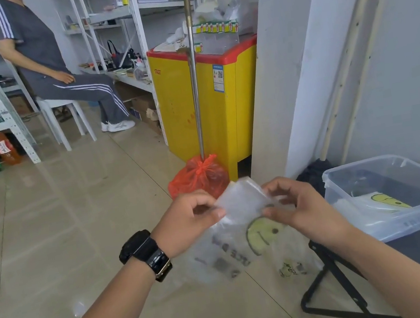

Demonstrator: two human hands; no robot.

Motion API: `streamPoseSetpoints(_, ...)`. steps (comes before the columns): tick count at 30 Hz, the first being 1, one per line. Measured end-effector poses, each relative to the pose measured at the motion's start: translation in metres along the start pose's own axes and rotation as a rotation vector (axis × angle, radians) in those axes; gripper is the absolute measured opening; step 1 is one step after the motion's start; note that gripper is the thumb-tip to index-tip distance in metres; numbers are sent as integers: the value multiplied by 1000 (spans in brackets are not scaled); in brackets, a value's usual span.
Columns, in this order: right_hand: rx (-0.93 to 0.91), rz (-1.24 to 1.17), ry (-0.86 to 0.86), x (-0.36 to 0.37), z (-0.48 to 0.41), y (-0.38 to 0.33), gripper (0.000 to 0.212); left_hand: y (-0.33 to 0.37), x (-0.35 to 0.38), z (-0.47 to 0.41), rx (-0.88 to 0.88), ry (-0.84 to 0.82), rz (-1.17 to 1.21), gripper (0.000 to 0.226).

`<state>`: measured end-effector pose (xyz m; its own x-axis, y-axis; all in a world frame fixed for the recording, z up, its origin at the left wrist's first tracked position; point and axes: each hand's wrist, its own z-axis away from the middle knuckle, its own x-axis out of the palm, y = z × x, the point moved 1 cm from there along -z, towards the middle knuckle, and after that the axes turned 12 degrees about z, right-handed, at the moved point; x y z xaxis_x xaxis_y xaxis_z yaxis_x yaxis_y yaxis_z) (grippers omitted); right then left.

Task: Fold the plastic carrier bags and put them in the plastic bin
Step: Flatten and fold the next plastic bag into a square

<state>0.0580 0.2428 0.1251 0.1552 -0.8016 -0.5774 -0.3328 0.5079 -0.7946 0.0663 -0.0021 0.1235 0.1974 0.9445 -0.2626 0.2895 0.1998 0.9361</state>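
Note:
A clear plastic carrier bag (246,229) with a yellow smiley face hangs in front of me, its top part folded over into a small flap. My left hand (188,222), with a black watch on the wrist, pinches the flap's left edge. My right hand (300,205) grips its right edge. To the right, a clear plastic bin (387,225) stands on a dark surface, and inside it lies another smiley-face bag (384,202).
A yellow chest freezer (208,99) with a red rim stands ahead, a metal pole and an orange tied bag (200,176) in front of it. A person sits on a white chair at the back left by metal shelves. A black folding stool (340,291) is under the bin.

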Motion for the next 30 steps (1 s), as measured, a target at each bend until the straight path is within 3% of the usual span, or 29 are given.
streamPoseSetpoints(2, -70, 61, 11, 3, 1, -2, 19, 0, 3, 0, 38, -6, -89, 12)
streamPoseSetpoints(6, -131, 99, 75, 11, 2, -6, 6, 3, 12, 3, 94, -34, -161, 9)
streamPoseSetpoints(14, -86, 24, 26, 12, 0, -7, 28, 15, 11, 5, 140, -24, -116, 26)
streamPoseSetpoints(19, -108, 16, 56, 18, 1, -9, 26, 17, 18, 5, 179, -12, -128, 22)
streamPoseSetpoints(24, -129, 11, 48, 20, 3, -11, 45, 17, 22, 6, 200, 20, -160, 11)
streamPoseSetpoints(30, -54, -157, 168, 14, 2, -12, 10, 18, 21, 6, 183, 59, -122, 10)
